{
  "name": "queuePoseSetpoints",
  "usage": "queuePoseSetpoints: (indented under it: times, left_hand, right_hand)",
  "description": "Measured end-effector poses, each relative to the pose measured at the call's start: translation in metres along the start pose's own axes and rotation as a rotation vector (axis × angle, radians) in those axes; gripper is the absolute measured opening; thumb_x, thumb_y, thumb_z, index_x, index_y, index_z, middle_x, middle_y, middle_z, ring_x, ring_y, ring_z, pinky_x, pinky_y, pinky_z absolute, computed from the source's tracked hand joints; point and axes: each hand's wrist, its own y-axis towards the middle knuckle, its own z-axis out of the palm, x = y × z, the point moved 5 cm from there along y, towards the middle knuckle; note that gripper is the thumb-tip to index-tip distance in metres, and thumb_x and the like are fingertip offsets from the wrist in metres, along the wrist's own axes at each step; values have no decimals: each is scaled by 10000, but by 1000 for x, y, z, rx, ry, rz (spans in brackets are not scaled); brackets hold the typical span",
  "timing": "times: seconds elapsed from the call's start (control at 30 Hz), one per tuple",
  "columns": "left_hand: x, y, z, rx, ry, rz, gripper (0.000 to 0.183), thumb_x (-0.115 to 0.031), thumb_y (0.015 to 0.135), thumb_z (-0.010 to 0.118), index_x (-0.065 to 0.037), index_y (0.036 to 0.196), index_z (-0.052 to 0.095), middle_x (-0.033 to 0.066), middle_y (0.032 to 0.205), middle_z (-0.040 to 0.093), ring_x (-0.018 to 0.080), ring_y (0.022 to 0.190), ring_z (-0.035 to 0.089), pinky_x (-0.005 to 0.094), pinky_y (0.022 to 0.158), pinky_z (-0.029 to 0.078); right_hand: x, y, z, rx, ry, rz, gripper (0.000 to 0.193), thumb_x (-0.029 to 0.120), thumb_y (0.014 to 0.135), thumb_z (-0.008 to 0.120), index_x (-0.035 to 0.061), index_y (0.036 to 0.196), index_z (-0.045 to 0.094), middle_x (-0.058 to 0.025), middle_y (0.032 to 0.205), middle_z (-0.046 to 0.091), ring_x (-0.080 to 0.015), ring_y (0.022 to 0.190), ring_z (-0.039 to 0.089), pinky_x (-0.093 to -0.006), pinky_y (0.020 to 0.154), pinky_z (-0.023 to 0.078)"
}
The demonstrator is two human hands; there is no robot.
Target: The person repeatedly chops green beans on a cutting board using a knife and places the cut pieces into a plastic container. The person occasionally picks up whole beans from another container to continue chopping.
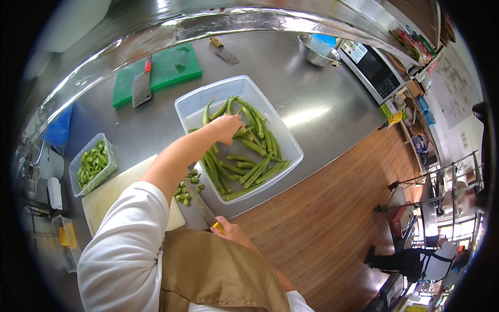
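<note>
Steel kitchen counter held 1 clear bin of whole okra.

Left hand was down in the bin, fingers curled; whether they pinched a pod, I could not tell. Right hand was closed around the yellow handle of 1 knife at the near side, perhaps held low and out of the way. At left lay 2 cutting boards, 1 white board near and 1 green board far, plus 1 tub of cut okra, probably set within easy reach. Pods overlapped too much to count.

A head-worn fisheye looks down closely over the steel worktop
</note>
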Motion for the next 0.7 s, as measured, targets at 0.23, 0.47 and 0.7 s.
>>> queuePoseSetpoints:
  times: [0.23, 0.47, 0.7]
  left_hand:
    - [-11, -49, -113, -352, -306, 26, 587, -138, 575, 747, -44, 1142, 626, 151, 1172, 601, 364, 1038, 604, 408, 905, 508]
    - [-30, -218, -182, -468, -327, -74, 474, -103, 579, 735, -36, 1033, 621, 151, 1012, 582, 386, 939, 593, 440, 824, 506]
    - [-16, -444, -80, -345, -251, -744, 456, -39, 567, 761, -57, 1004, 632, 134, 953, 579, 382, 904, 604, 439, 772, 510]
  right_hand:
    - [11, 2, -5, 10, -72, 2, 394, 351, 953, 599, 53, 1197, 516, -232, 829, 670, -436, 788, 651, -498, 660, 495]
    - [46, 18, 4, 154, -138, -63, 380, 321, 942, 627, 65, 1201, 517, -212, 858, 682, -430, 798, 658, -472, 671, 502]
    - [72, 38, 45, 270, -278, -124, 384, 313, 942, 618, 52, 1207, 523, -260, 870, 670, -449, 827, 658, -474, 696, 508]
